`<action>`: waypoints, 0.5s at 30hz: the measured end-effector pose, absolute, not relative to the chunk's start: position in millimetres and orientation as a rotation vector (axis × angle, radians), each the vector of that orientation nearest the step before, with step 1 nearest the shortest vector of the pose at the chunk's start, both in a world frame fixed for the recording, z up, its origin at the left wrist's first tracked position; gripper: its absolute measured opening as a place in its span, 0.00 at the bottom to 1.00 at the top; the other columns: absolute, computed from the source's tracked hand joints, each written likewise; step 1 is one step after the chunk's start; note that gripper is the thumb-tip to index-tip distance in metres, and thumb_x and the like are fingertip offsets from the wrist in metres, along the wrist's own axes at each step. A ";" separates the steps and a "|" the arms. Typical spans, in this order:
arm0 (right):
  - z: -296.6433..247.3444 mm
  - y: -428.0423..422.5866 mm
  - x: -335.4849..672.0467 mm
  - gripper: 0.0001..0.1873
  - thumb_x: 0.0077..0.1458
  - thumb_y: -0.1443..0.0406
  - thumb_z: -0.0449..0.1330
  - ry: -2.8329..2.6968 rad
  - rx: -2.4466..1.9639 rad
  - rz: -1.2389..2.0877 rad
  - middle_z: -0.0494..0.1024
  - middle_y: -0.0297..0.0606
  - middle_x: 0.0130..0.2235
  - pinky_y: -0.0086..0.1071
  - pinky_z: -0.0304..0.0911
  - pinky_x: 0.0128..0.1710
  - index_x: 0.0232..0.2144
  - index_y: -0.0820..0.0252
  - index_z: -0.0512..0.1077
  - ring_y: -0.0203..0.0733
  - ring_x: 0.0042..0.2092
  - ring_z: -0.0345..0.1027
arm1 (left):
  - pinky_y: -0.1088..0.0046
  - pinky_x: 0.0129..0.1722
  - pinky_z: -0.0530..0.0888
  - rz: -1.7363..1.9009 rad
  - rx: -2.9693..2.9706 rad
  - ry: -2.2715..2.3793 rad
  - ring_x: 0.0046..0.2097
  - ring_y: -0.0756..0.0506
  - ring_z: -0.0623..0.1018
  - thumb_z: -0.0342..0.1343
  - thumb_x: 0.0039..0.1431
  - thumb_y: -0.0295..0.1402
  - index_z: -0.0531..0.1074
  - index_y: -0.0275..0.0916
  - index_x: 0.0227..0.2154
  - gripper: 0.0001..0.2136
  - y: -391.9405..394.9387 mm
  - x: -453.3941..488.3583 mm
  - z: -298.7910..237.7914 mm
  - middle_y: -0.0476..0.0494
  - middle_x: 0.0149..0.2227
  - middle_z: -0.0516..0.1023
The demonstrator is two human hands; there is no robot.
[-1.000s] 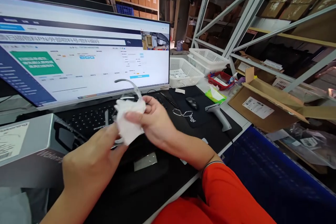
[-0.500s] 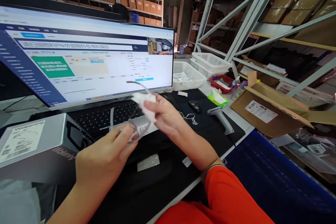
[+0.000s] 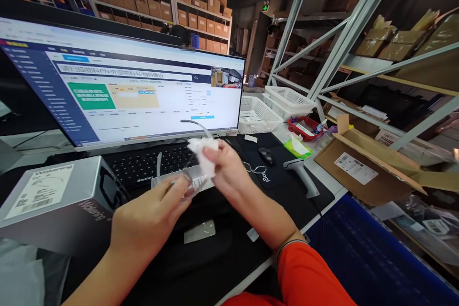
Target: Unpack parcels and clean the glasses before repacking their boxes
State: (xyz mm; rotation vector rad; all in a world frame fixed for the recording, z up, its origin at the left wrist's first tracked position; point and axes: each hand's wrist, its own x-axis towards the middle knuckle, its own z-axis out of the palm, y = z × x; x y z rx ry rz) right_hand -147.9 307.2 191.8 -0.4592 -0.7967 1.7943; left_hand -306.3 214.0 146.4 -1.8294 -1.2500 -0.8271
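Observation:
My left hand (image 3: 152, 217) pinches the front of a pair of clear-framed glasses (image 3: 179, 179) above the black keyboard (image 3: 143, 165). The glasses' temple arms stick up, one curving near the monitor's lower edge. My right hand (image 3: 225, 167) is closed on a white wiping cloth (image 3: 205, 153) and presses it against the right side of the glasses. Both hands hover over the black desk mat (image 3: 215, 244).
A wide monitor (image 3: 122, 91) stands behind the keyboard. A grey product box (image 3: 53, 201) lies at the left. To the right lie wire-framed glasses (image 3: 253, 168), a mouse (image 3: 267, 155), a barcode scanner (image 3: 301, 174), white baskets (image 3: 258, 112), a red tray (image 3: 304, 124), an open cardboard box (image 3: 358, 162) and metal shelving.
The cloth, which covered the glasses' middle, has slid to their right end in my right hand. The glasses have shifted slightly right. My head has tilted up.

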 end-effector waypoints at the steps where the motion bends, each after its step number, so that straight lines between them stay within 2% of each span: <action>1: 195.0 312.3 -144.8 0.38 0.26 0.62 0.86 -0.784 -0.473 1.816 0.81 0.28 0.31 0.28 0.74 0.33 0.32 0.53 0.64 0.34 0.30 0.73 | 0.71 0.24 0.62 -0.824 -1.833 -1.225 0.30 0.50 0.82 0.61 0.72 0.30 0.81 0.41 0.47 0.06 214.6 -304.0 146.5 0.47 0.42 0.89; 5: 185.0 299.1 -156.4 0.38 0.31 0.58 0.85 -0.822 -0.447 1.666 0.74 0.23 0.26 0.26 0.68 0.29 0.28 0.52 0.58 0.31 0.27 0.65 | 0.71 0.23 0.62 -0.836 -1.819 -1.252 0.31 0.49 0.83 0.59 0.73 0.29 0.80 0.40 0.48 0.06 215.5 -308.8 147.5 0.46 0.43 0.89; 9: 172.9 278.7 -171.1 0.40 0.28 0.62 0.85 -0.915 -0.436 1.605 0.67 0.18 0.23 0.25 0.65 0.28 0.28 0.52 0.57 0.30 0.26 0.61 | 0.70 0.22 0.64 -0.864 -1.788 -1.348 0.33 0.47 0.85 0.52 0.75 0.28 0.79 0.37 0.50 0.10 215.0 -316.5 150.9 0.42 0.46 0.89; 12: 184.9 294.1 -160.7 0.39 0.26 0.63 0.85 -0.846 -0.467 1.687 0.71 0.21 0.25 0.26 0.68 0.29 0.27 0.52 0.57 0.32 0.27 0.65 | 0.70 0.22 0.64 -0.864 -1.818 -1.299 0.32 0.48 0.84 0.54 0.76 0.32 0.80 0.38 0.50 0.09 216.3 -309.9 151.1 0.44 0.43 0.89; 15: 196.0 310.2 -150.1 0.38 0.25 0.61 0.85 -0.740 -0.521 1.751 0.78 0.28 0.30 0.28 0.69 0.30 0.26 0.53 0.58 0.33 0.30 0.68 | 0.70 0.23 0.62 -0.863 -1.872 -1.241 0.32 0.49 0.83 0.57 0.74 0.30 0.81 0.42 0.47 0.08 217.9 -304.2 146.7 0.47 0.43 0.89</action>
